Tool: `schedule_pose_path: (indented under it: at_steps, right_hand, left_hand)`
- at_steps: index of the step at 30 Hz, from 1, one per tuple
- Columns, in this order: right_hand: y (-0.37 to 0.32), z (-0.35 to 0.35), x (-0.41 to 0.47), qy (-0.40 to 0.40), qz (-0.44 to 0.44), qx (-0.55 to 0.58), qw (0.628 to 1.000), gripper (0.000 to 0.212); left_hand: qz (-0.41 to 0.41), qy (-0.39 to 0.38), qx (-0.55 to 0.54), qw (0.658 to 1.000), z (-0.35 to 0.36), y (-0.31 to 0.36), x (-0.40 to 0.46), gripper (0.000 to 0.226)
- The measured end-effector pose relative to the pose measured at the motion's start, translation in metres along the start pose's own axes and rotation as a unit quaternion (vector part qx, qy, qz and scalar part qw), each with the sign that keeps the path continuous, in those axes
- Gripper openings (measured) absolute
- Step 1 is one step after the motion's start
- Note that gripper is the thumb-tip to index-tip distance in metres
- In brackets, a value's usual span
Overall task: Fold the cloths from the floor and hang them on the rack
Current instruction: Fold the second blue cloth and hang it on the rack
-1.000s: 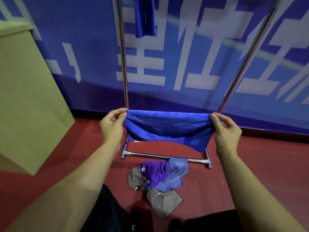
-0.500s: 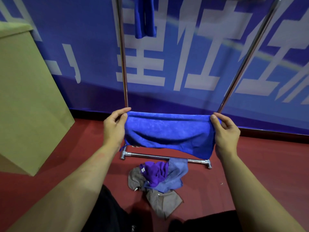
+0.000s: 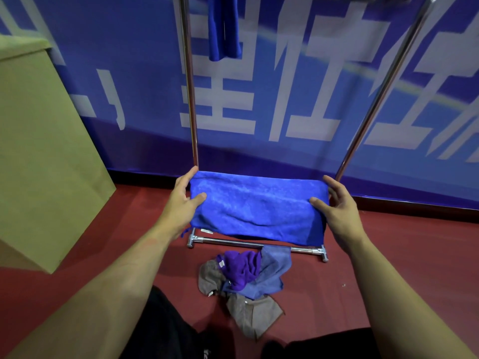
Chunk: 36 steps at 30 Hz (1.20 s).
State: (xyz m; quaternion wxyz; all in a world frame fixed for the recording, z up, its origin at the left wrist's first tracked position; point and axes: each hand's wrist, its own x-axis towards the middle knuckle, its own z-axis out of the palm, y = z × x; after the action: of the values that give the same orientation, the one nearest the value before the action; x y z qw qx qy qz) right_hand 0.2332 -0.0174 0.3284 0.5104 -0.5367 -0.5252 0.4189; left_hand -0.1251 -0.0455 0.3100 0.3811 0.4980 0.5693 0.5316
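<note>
Two hands, left hand (image 3: 182, 200) and right hand (image 3: 337, 206), pinch the short ends of the folded royal-blue microfibre cloth (image 3: 256, 207), held in the air before the chrome tube rack (image 3: 190, 99). It looks light, soft and limp; end grips should prevent sagging.

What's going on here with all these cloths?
A person is holding a bright blue cloth, folded into a wide band, stretched between the left hand and the right hand, thumbs pinching its ends. It hangs in the air in front of a metal rack. Another blue cloth already hangs from the top of the rack. A pile of purple, light blue and grey cloths lies on the red floor by the rack's foot, not yet folded.
</note>
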Motion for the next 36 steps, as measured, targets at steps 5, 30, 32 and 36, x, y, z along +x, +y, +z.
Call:
schedule_pose_path:
  at_steps: [5, 30, 32, 36]
  right_hand:
    - [-0.001, 0.0, 0.001, 0.051, -0.032, -0.044, 0.997, 0.061]
    - [0.015, 0.0, 0.006, -0.069, 0.0, -0.183, 0.981, 0.05]
    - [0.015, -0.001, 0.006, -0.08, 0.004, -0.205, 0.976, 0.049]
    - [0.017, -0.002, 0.006, -0.093, -0.002, -0.263, 0.96, 0.042]
  left_hand:
    - [0.007, 0.045, -0.023, 0.999, 0.002, 0.002, -0.001, 0.075]
    - [0.03, 0.001, 0.16, 0.987, -0.006, -0.001, 0.001, 0.04]
    - [0.043, 0.002, 0.217, 0.975, -0.003, 0.001, 0.001, 0.041]
    - [0.055, 0.001, 0.289, 0.956, 0.0, 0.006, -0.001, 0.037]
